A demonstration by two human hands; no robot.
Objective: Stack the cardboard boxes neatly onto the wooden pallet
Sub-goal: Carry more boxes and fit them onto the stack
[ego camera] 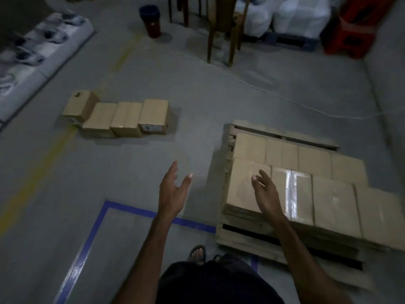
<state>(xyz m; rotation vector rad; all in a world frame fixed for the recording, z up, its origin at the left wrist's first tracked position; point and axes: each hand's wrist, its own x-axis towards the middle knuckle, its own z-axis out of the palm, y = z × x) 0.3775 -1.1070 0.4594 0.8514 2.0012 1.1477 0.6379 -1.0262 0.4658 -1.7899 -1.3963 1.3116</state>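
Observation:
A wooden pallet (245, 234) lies on the floor at the right, with several cardboard boxes (328, 194) packed on it in two rows. A row of several more cardboard boxes (127, 117) sits on the floor at the left, away from the pallet. My left hand (173, 191) hangs in the air over the bare floor, fingers spread, holding nothing. My right hand (266, 194) hovers above the near left box on the pallet, fingers relaxed and empty.
Blue tape (96, 227) marks a corner on the floor near my feet, and a yellow line (43, 163) runs to the left. Wooden chair legs (221, 38), a dark bin (151, 20), white sacks (291, 16) and a red crate (350, 34) stand at the back. A thin cord (263, 88) crosses the floor.

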